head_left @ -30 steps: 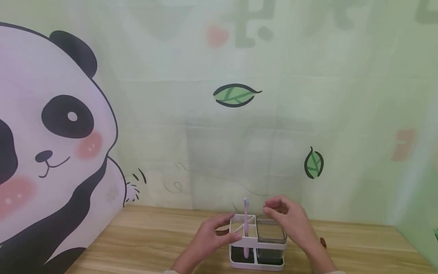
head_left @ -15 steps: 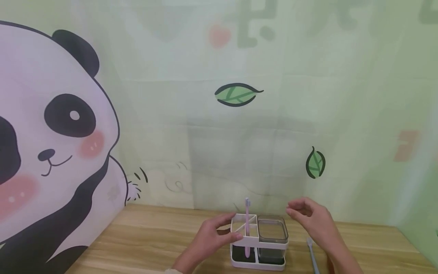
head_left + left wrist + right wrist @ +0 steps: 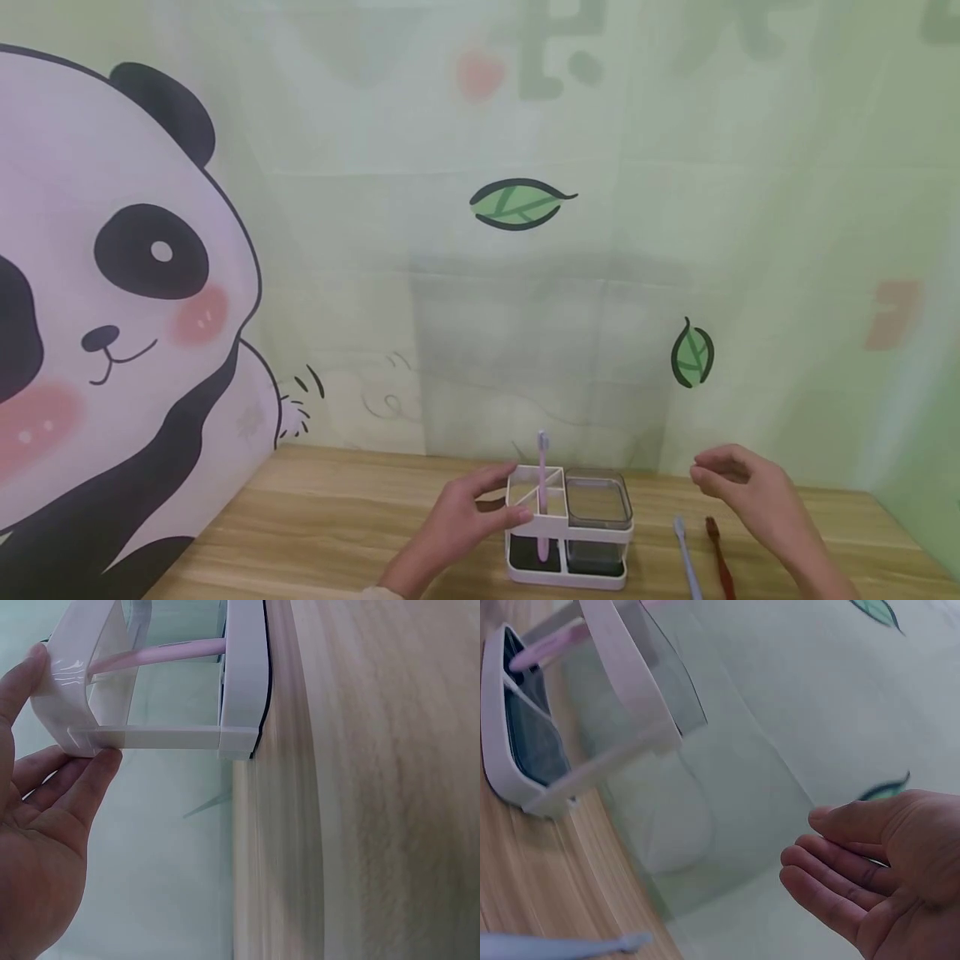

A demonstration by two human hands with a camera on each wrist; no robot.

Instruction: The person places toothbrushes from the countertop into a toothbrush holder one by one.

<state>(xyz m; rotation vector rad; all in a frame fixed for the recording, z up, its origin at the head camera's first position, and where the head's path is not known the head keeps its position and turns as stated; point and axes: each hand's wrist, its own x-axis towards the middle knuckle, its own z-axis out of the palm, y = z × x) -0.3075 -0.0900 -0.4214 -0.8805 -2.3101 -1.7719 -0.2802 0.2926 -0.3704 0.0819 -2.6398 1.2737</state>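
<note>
A white toothbrush holder (image 3: 551, 527) with a black base inside stands on the table. My left hand (image 3: 472, 517) grips its upper tray, thumb on the front and fingers at the left side, as the left wrist view also shows for the hand (image 3: 45, 817). A pink toothbrush (image 3: 542, 475) stands upright in one of the small compartments. A clear grey cup (image 3: 600, 500) sits in the right opening. My right hand (image 3: 757, 492) hovers to the right of the holder, fingers loosely bent and nothing held, also in the right wrist view (image 3: 862, 870).
Right of the holder, a blue toothbrush (image 3: 686, 558) and a brown-red toothbrush (image 3: 720, 558) lie side by side on the wooden table (image 3: 337, 525), near my right hand. A pale green cloth backdrop (image 3: 480, 333) with a panda print hangs behind the table.
My right hand has moved right, away from above the cup, and the blue and brown-red toothbrushes have come into sight. My left hand stays on the holder.
</note>
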